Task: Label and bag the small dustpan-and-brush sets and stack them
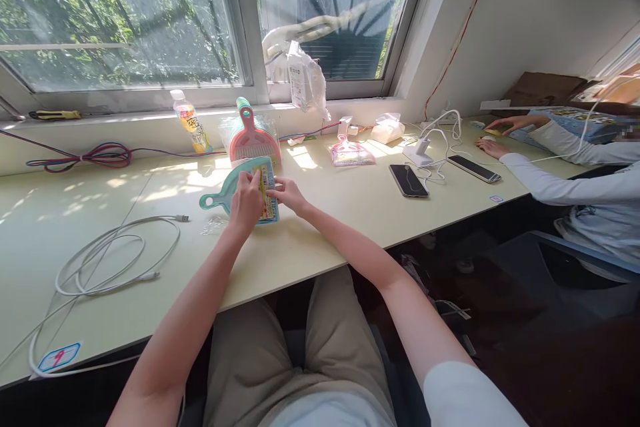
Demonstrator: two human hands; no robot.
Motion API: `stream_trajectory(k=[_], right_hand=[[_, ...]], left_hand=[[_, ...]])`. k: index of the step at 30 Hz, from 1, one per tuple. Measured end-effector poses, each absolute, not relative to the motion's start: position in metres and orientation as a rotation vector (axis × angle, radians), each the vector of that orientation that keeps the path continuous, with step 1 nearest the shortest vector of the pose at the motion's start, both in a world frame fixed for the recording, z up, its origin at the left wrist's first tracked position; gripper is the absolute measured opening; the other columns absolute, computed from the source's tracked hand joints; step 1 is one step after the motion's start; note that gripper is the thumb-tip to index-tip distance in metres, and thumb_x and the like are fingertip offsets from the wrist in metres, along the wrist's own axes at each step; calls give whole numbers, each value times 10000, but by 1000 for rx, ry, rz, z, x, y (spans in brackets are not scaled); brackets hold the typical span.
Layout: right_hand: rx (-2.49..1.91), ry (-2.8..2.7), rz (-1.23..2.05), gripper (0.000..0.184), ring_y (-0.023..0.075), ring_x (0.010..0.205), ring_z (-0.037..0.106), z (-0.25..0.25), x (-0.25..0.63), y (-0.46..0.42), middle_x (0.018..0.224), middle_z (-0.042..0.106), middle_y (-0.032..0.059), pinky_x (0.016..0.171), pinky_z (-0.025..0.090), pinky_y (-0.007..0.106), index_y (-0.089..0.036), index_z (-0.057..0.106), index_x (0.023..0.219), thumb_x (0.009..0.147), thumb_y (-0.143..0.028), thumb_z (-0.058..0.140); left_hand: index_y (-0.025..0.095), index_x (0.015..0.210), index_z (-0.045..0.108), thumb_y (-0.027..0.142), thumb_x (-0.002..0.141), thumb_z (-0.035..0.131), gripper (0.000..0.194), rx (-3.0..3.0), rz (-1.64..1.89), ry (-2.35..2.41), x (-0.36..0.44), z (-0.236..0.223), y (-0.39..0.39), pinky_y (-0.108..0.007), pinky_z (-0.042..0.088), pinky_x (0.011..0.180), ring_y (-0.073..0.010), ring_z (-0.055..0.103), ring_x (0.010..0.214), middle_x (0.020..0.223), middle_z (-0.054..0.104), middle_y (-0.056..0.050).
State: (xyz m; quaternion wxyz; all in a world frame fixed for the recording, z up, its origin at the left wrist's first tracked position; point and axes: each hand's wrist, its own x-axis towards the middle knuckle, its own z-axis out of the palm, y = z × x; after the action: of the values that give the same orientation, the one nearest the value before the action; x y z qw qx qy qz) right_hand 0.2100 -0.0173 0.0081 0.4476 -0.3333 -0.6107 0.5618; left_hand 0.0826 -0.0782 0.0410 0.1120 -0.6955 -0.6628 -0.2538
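Observation:
A small teal dustpan [231, 188] is tilted up on the table in front of me, its looped handle pointing left. A printed blue and yellow card [273, 211] lies against its wide end. My left hand [246, 203] is closed over the dustpan and card, fingertips pressed on the card's face. At the card's right edge, my right hand [290, 196] pinches with thumb and fingers. The palm side of my left hand is hidden. Small clear plastic bits [214, 225] lie under the handle. Just behind stands a stack of dustpans with a pink one [247, 137] in front.
A drink bottle [191, 123] stands by the wall. Coiled white cable [100, 260] lies left. To the right are a bagged pink set [351, 149], a phone [409, 181], a charger [419, 152] and another phone [474, 169]. A co-worker's hands [493, 145] work at far right.

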Motion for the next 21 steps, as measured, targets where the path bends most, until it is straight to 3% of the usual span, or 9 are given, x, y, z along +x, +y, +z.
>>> stream_trajectory(k=[8,17,21], right_hand=[[-825,-1514,1430,298,145,672,673,7,209,-17,762,733,16,617,579,264,-160,682,1059,776,-194,767],[-832,-1503,1453,347,146,677,682,7,211,-17,750,731,15,620,587,262,-164,687,1052,743,-258,815],[-856,-1490,1437,352,147,682,682,6,212,-15,736,725,10,632,590,268,-164,685,1042,735,-267,822]], left_hand=[[161,1462,451,164,925,396,539,-1915,-633,-2007,81,41,-78,-333,504,701,-312,574,1050,1191,517,-190],[207,1444,478,167,918,416,531,-1894,-674,-1971,77,39,-78,-409,521,764,-369,516,1154,1335,418,-229],[225,1441,488,177,922,426,525,-1915,-724,-2022,77,40,-77,-396,520,786,-329,557,1079,1196,481,-196]])
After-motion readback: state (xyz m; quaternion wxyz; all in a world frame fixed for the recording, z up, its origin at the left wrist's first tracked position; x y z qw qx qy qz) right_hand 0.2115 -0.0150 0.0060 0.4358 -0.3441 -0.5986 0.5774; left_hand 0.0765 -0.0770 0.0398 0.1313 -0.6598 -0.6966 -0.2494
